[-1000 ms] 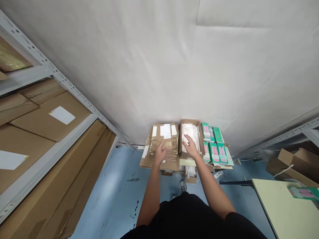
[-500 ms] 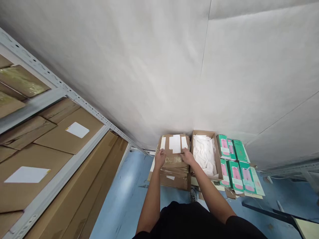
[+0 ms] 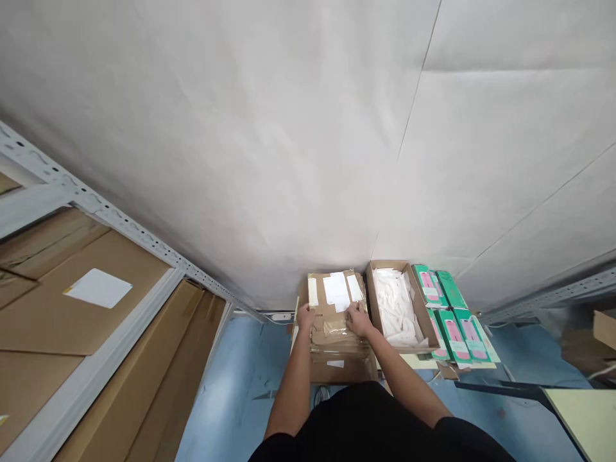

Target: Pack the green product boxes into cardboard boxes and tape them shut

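A flattened cardboard box [image 3: 332, 326] lies on top of a stack of folded brown cardboard in front of me. It carries white paper labels [image 3: 337, 289] and a strip of clear tape. At its left edge, my left hand [image 3: 305, 316] is closed on the cardboard. My right hand [image 3: 359, 319] rests over the right part of the same piece, below the labels, with its fingers curled together. Whatever is between those fingers is too small to make out.
An open carton of white wrapped items [image 3: 395, 307] stands right of the stack. Beyond it are several green boxes with pink pictures [image 3: 455, 337]. Shelving with large cartons [image 3: 120, 301] rises on the left, and a table corner [image 3: 584, 414] juts in at lower right.
My right hand has moved inward from the cardboard's right side, its fingers now curled below the labels. My left hand stays at the left edge. The whole view has shifted.
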Motion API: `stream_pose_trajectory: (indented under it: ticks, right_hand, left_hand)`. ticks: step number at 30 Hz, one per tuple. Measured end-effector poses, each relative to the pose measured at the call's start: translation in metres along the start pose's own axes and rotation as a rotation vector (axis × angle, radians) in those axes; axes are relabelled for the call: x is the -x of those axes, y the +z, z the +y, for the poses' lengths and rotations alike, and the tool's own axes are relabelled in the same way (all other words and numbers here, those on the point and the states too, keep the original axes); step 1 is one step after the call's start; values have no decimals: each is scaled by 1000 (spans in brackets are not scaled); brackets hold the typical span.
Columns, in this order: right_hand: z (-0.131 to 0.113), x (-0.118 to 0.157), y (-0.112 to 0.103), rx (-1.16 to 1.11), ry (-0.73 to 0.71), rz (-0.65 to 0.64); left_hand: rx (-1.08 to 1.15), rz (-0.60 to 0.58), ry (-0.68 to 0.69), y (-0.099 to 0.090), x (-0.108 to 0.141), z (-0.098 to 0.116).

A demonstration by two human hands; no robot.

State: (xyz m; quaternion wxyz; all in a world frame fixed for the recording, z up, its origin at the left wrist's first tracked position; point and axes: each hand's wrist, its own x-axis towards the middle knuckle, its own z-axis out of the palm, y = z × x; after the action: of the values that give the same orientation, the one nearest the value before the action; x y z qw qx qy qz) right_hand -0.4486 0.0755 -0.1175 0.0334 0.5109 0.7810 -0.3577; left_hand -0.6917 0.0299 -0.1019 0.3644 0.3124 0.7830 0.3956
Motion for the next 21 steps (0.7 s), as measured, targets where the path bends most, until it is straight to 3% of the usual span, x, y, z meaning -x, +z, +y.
stream_pose_trajectory:
  ticks: [4, 11, 17, 21]
  right_hand:
    - [-6, -3, 10, -167, -17, 134]
    - [-13, 8, 24, -481, 50, 544]
    - [-20, 20, 8, -908, 88, 572]
    - [-26, 32, -16, -1027, 58, 515]
  left_hand:
    - [78, -4, -5, -19, -13, -10]
    - [313, -150, 8, -62, -15, -30]
    - [623, -451, -10, -106, -5, -18]
    - [771, -569, 27, -114, -3, 9]
